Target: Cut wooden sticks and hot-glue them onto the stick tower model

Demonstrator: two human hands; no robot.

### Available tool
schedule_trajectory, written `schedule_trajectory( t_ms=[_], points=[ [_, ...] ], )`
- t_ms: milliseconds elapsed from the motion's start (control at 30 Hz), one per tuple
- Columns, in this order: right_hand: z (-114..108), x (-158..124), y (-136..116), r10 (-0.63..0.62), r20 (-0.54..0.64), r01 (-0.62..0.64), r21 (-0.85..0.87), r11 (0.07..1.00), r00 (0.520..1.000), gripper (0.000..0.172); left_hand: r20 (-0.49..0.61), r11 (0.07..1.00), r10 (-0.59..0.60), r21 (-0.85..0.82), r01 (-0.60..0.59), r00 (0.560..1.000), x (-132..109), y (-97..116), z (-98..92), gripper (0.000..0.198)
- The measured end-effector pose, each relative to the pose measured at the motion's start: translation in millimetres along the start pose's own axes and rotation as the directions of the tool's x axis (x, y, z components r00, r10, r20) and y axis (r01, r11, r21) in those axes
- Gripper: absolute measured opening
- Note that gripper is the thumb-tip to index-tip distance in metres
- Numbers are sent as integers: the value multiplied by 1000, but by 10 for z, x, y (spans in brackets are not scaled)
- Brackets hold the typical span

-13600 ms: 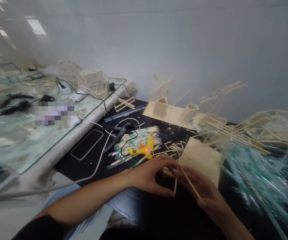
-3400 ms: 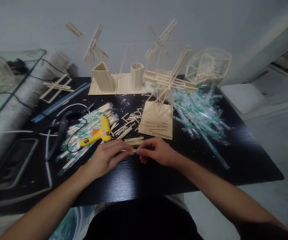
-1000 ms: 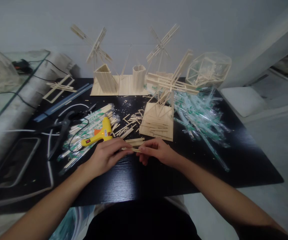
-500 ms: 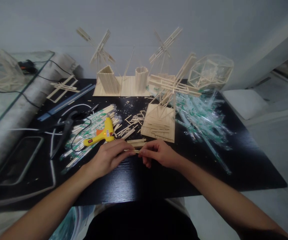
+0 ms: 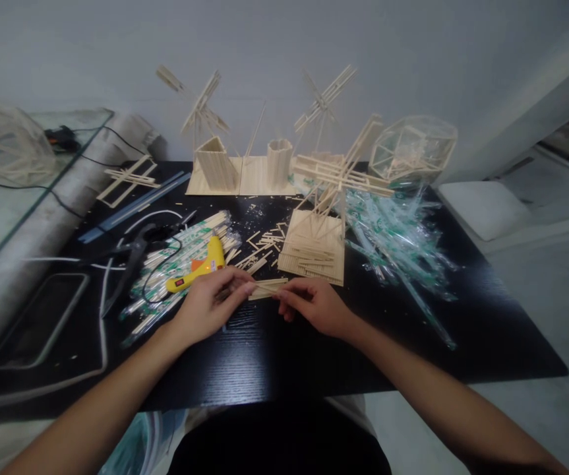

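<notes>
My left hand (image 5: 209,308) and my right hand (image 5: 314,307) meet over the black table (image 5: 284,356), both with fingers pinched on a small bundle of short wooden sticks (image 5: 266,288) held between them. The yellow glue gun (image 5: 198,267) lies just left of my left hand, its indicator glowing. Behind my right hand stands a stick windmill model on a flat wooden base (image 5: 314,245).
Wrapped chopsticks (image 5: 180,260), scissors (image 5: 128,257) and a phone (image 5: 37,321) lie to the left. Loose stick offcuts (image 5: 264,239) scatter mid-table. Empty plastic wrappers (image 5: 403,244) pile at right. More stick windmills (image 5: 215,158) and a wrapped polyhedron frame (image 5: 413,148) stand at the back.
Both hands shifted slightly up the table with the sticks. My left hand has drawn a little to the left, closer to the glue gun, so more of the bundle shows between my hands.
</notes>
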State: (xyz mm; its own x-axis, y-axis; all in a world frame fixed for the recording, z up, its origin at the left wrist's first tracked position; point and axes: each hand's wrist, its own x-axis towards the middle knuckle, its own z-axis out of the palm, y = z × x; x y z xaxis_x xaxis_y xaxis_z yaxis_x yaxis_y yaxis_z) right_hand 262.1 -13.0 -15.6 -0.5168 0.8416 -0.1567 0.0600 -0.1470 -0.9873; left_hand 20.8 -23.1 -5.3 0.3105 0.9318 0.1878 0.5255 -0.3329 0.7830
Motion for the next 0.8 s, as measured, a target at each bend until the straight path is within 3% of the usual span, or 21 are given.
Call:
schedule_trajectory(
  t_ms=[200,533,667,800],
  points=[
    [3,-6,-5,-27,-13,26,-20,999,1000,37,37,998,-37,-48,39,999,0,33,-23,26],
    [-16,4,0,21,34,-25,123,992,999,38,27,994,-39,-99,41,999,-16,47,-19,26],
    [-25,11,12,62,51,-70,169,983,997,40,13,995,5,-97,-3,1000,-16,15,-22,23],
    [-32,6,-9,93,99,-110,184,977,991,42,8,990,137,-46,-137,991,-11,-1,0,25]
  ],
)
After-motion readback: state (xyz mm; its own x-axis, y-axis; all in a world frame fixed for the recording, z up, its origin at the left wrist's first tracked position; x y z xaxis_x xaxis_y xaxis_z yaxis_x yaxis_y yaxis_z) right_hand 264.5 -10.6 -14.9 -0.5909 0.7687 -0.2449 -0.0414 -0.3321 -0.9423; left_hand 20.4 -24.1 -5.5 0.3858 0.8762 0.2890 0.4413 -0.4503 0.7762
